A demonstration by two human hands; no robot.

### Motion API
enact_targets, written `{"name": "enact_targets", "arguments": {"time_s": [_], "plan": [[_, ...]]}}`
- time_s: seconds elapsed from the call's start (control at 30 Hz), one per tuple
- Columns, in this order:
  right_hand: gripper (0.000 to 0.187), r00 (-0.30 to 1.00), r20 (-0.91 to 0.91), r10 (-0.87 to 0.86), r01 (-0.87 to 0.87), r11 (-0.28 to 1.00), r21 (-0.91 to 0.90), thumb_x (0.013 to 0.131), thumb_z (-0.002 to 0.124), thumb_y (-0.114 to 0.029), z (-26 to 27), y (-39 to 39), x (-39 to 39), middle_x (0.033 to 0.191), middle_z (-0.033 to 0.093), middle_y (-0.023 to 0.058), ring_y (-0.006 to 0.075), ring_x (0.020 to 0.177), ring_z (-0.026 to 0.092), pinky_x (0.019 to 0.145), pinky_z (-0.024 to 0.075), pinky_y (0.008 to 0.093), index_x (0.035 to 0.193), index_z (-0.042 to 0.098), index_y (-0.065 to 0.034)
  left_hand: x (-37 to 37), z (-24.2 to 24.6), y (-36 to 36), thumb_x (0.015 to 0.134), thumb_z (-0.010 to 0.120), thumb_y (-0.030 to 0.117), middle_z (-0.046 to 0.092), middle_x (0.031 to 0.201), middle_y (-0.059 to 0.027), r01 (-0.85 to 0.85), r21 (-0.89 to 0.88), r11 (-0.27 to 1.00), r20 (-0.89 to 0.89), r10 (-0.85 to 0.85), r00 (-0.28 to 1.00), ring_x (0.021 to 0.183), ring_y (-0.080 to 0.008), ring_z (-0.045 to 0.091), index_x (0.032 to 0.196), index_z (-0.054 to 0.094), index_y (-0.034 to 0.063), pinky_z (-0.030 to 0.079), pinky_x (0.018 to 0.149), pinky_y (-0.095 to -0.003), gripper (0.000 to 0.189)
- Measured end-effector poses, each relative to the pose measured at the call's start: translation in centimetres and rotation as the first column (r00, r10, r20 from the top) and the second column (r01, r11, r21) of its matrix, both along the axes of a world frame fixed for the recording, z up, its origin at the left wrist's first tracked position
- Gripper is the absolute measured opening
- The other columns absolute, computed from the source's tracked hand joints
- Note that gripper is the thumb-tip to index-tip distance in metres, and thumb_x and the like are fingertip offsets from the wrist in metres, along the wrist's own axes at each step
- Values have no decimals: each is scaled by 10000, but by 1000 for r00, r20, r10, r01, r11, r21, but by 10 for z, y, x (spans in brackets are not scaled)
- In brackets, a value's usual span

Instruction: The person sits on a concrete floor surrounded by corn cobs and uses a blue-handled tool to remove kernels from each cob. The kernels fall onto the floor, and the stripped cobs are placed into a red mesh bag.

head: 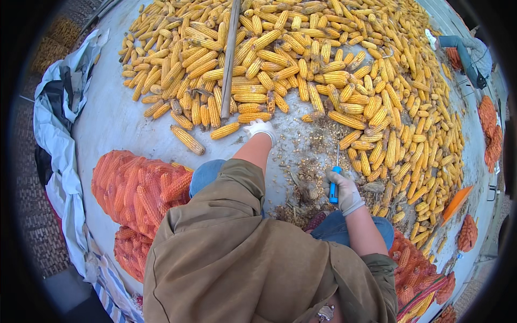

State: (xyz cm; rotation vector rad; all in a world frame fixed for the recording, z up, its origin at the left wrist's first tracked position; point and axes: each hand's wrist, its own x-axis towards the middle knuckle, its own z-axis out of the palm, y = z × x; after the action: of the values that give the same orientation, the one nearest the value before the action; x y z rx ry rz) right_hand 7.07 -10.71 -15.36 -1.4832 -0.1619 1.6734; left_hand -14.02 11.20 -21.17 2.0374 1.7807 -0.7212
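My left hand [260,130], in a white glove, reaches forward to an ear of corn [255,117] at the near edge of a big heap of yellow corn ears [274,57]. Its fingertips are at the ear; whether they grip it cannot be told. In my gloved right hand [343,189] is a screwdriver [335,187] with a blue handle, its thin metal shaft pointing away from me. Beneath and between the hands, loose kernels and husk scraps [309,169] are strewn over the grey ground. Single ears [188,140] lie left of my left hand.
Filled orange mesh sacks [139,189] lie at my left, and more [408,262] at my right. A wooden pole [230,60] rests on the heap. A crumpled grey tarp [60,133] runs along the left. Another person [470,58] bends at the far right, beyond an orange board [456,204].
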Motion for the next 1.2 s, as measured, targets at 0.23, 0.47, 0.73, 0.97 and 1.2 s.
{"name": "enact_targets", "arguments": {"time_s": [0.23,0.47,0.73,0.97,1.2], "plan": [[278,996,-57,73,-77,994,-72,852,701,-211,5,27,-32,828,638,71,172,661,626,578,514,295,1033,592,-29,-55,-75,76,875,602,231,492,1389,-123,-149,-104,983,16,151,988,1245,-277,522,1276,584,97,492,951,-408,423],[316,988,-131,78,-98,983,-157,851,713,-178,-4,30,-27,863,634,62,166,679,631,586,517,286,1095,567,-40,-33,-123,67,813,676,314,500,1344,-117,49,42,998,-141,-43,989,1289,-238,471,1296,529,67,499,925,-403,562],[324,990,-75,-116,109,990,-94,801,753,-125,-15,31,-16,900,640,48,152,760,627,603,520,302,1058,564,-64,6,-129,24,772,734,453,641,1139,-135,-59,-427,902,431,260,864,1039,-258,624,1238,565,26,504,884,-388,655],[277,879,27,-477,476,879,42,834,717,-152,0,52,5,900,622,13,143,762,610,641,524,311,1063,567,-116,119,-27,-16,883,646,475,637,1065,-84,207,-762,613,625,781,-13,952,-190,619,1271,515,21,503,878,-353,612],[477,845,-219,-489,530,822,209,861,712,-149,31,56,21,988,641,48,215,748,682,510,548,266,1303,535,-119,148,78,-55,925,595,467,602,1137,-77,227,-687,691,697,714,-66,998,-190,603,1272,499,53,499,920,-367,548]]}}
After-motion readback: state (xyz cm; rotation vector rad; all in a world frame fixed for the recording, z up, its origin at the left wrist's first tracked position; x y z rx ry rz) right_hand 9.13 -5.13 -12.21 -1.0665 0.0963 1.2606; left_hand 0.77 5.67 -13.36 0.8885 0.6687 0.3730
